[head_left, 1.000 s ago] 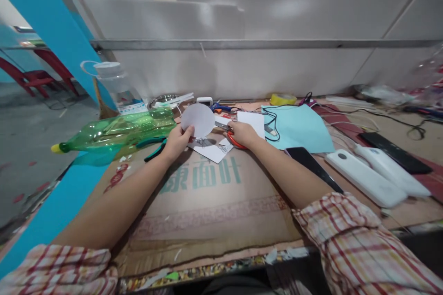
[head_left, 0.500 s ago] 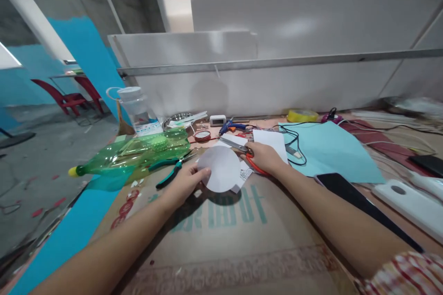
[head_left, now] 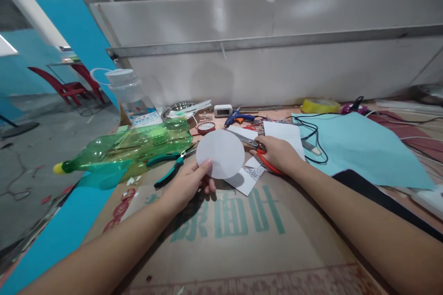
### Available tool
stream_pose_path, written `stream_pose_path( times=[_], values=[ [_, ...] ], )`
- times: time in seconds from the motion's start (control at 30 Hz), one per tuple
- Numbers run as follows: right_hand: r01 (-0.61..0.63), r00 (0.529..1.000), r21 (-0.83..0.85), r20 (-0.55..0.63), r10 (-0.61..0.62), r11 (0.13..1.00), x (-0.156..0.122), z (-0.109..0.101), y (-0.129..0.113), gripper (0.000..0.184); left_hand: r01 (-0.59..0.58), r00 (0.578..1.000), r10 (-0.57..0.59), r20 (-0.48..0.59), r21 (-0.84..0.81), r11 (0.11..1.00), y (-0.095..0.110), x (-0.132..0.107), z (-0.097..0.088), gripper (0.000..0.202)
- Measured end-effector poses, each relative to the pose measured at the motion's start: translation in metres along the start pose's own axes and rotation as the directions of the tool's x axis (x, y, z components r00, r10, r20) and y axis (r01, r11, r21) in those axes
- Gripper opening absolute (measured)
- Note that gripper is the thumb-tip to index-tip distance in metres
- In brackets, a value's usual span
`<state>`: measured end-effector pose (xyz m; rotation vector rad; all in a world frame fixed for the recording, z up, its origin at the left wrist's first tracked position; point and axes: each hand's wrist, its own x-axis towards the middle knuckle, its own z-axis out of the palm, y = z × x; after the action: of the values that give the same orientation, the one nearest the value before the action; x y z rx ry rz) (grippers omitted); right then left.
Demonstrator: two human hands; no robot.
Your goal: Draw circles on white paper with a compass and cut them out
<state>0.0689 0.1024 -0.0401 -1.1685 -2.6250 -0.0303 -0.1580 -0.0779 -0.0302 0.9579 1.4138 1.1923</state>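
Note:
My left hand (head_left: 188, 183) pinches a white paper disc (head_left: 220, 154) by its lower left edge and holds it up above the cardboard sheet (head_left: 221, 235). To the right of the disc, my right hand (head_left: 280, 154) grips red-handled scissors (head_left: 254, 146), whose metal blades point left along the disc's upper right rim. White paper offcuts (head_left: 247, 179) with printed line drawings lie under the disc.
A green plastic bottle (head_left: 128, 150) lies on its side at the left, with teal-handled pliers (head_left: 169, 170) beside it. Behind are a clear lidded jar (head_left: 126, 92), a blue glue gun (head_left: 238, 117), yellow tape (head_left: 320, 105), black cables and a light blue sheet (head_left: 360, 147). A grey partition closes the back.
The left hand dropped the disc from upright near the back toward me, then lifted it a little again. The right hand with the scissors stays beside its right edge. The camera has shifted.

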Motion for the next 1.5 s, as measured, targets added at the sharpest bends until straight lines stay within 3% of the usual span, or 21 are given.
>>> stream_pose_path(
  times=[0.17,0.33,0.53,0.63,0.77,0.83,0.93,1.0,1.07,1.13,1.27,1.5],
  values=[
    [-0.008,1.000,0.011,-0.012,0.008,1.000,0.000,0.001,0.001,0.033,-0.100,0.990,0.110,-0.090,0.103,0.990,0.000,0.003,-0.004,0.045],
    [-0.001,1.000,0.021,-0.027,0.002,1.000,-0.001,0.001,0.000,0.033,-0.207,0.950,0.268,-0.161,0.320,0.925,-0.001,0.011,-0.018,0.042],
    [0.004,1.000,0.024,-0.027,-0.004,1.000,-0.001,0.001,0.000,0.032,-0.221,0.865,0.452,-0.215,0.646,0.730,0.007,0.014,-0.044,0.039],
    [0.002,1.000,0.026,-0.027,-0.001,1.000,-0.001,0.001,0.000,0.034,-0.174,0.826,0.521,-0.218,0.779,0.602,0.009,0.016,-0.057,0.050],
    [-0.008,1.000,0.031,-0.019,0.008,0.999,-0.002,0.001,-0.001,0.035,-0.155,0.793,0.588,-0.160,0.880,0.449,0.006,0.016,-0.059,0.066],
    [-0.012,1.000,0.034,-0.014,0.012,0.999,-0.002,0.000,-0.001,0.035,-0.165,0.753,0.647,-0.119,0.918,0.361,0.004,0.012,-0.053,0.065],
    [-0.012,1.000,0.040,-0.013,0.012,0.999,-0.002,-0.003,-0.002,0.034,-0.221,0.682,0.728,0.066,0.968,0.119,0.002,0.003,-0.039,0.052],
    [-0.007,1.000,0.046,-0.015,0.008,0.999,-0.003,-0.004,-0.003,0.034,-0.298,0.664,0.708,0.238,0.954,-0.042,0.000,0.000,-0.030,0.043],
    [0.000,1.000,0.052,-0.016,0.000,0.999,-0.004,-0.005,-0.003,0.033,-0.385,0.679,0.639,0.361,0.917,-0.109,-0.003,-0.002,-0.022,0.043],
    [0.006,1.000,0.058,-0.019,-0.005,0.998,-0.005,-0.006,-0.003,0.032,-0.439,0.723,0.549,0.420,0.892,-0.105,-0.007,-0.002,-0.017,0.050],
    [0.002,1.000,0.068,-0.023,-0.001,0.998,-0.006,-0.006,-0.003,0.030,-0.444,0.812,0.413,0.413,0.896,-0.022,-0.009,-0.003,-0.015,0.052],
    [-0.004,1.000,0.074,0.011,0.003,0.997,-0.005,-0.008,-0.004,0.029,-0.451,0.857,0.326,0.400,0.887,0.097,-0.002,-0.014,-0.015,0.044]
  ],
)
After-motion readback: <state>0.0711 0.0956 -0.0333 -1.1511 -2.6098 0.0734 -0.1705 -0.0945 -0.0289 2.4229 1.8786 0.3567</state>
